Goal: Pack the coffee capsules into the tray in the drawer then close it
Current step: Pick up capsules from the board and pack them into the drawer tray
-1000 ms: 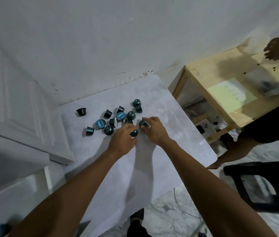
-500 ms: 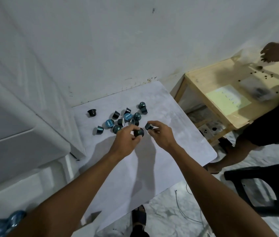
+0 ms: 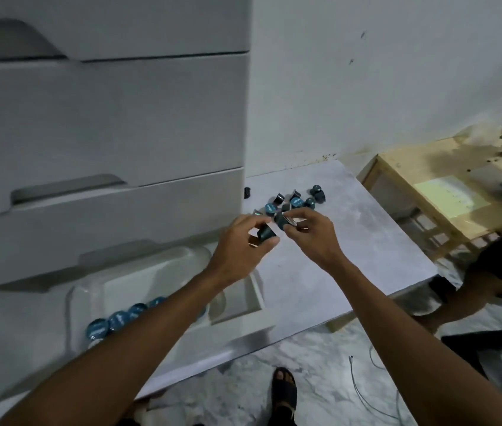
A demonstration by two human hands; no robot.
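Both hands now lifted off the table (image 3: pixel 351 241): left hand (image 3: pixel 240 241) pinches a capsule (image 3: pixel 266 232), right hand (image 3: pixel 311 232) pinches another (image 3: pixel 283 219) (tray (image 3: pixel 89 290) at seven o'clock).

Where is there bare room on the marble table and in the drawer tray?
Table: bare from the hands to its near and right edges; crowded at the loose capsules by the wall. Tray: far half bare, near-left edge holds a row of packed capsules.
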